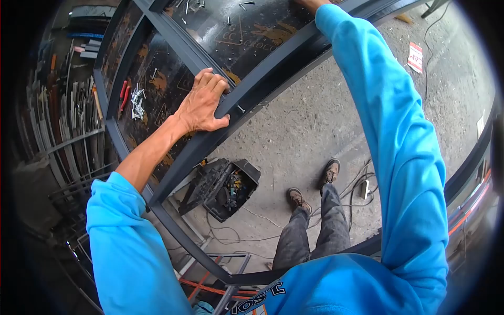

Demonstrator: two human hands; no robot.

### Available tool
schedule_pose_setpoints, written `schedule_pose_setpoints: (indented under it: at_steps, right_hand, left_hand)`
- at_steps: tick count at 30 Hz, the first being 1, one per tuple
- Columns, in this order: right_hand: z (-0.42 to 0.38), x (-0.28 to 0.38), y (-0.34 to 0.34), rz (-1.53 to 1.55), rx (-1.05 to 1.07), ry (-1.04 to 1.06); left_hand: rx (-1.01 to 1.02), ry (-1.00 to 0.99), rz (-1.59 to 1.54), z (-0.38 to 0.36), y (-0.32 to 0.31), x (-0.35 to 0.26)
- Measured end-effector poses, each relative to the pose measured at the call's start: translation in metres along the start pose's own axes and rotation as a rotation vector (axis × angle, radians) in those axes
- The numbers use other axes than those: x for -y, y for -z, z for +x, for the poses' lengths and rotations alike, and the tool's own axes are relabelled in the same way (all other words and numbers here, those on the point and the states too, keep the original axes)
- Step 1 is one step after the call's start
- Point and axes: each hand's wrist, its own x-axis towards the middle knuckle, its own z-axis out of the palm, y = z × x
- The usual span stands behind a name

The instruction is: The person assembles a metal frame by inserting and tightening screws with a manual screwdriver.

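Note:
My left hand (pixel 203 105) is closed over a dark grey metal frame (pixel 268 79), where a crossbar (pixel 176 44) meets the long near bar. Its fingers curl over the top and the thumb lies along the near side. A short screw (pixel 241 108) sticks out of the bar by the thumb. Only the wrist end of my right hand (pixel 311 3) shows at the top edge, over the far part of the frame; its fingers are out of sight. The frame lies on a black board (pixel 247 44) printed with crocodile marks.
On the board lie a pile of screws (pixel 137 102), red-handled pliers (pixel 124 96) and several loose screws. Below stands an open black toolbox (pixel 244 197). Cables (pixel 362 181) cross the concrete floor around my feet. Metal profiles (pixel 58 115) are stacked at the left.

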Motion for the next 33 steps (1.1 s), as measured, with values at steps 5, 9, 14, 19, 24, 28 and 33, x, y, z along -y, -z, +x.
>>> schedule_pose_setpoints:
  at_steps: [5, 9, 14, 19, 24, 28, 33]
  right_hand:
    - [-0.034, 0.017, 0.037, 0.079, -0.348, -0.045]
    - [-0.130, 0.039, 0.110, 0.802, 0.095, -0.246]
    - [-0.325, 0.077, 0.118, 1.041, 0.291, -0.646]
    - [-0.411, 0.109, 0.098, 1.073, 0.429, -0.807]
    - [-0.411, 0.123, 0.071, 1.165, 0.413, -0.865]
    - [-0.417, 0.116, 0.057, 1.148, 0.369, -0.821]
    - [-0.418, 0.111, 0.053, 1.169, 0.419, -0.854]
  left_hand:
    - [0.030, -0.004, 0.002, 0.000, 0.000, 0.001]
    - [-0.012, -0.008, -0.003, 0.000, -0.002, 0.001]
    - [-0.023, -0.019, 0.001, -0.001, -0.003, 0.001]
    - [-0.005, -0.016, 0.004, 0.000, -0.002, 0.000]
    - [-0.014, -0.019, 0.023, 0.000, -0.003, 0.000]
    - [-0.006, -0.023, 0.025, -0.001, -0.003, 0.001]
    - [0.031, 0.003, 0.056, 0.000, -0.002, 0.001]
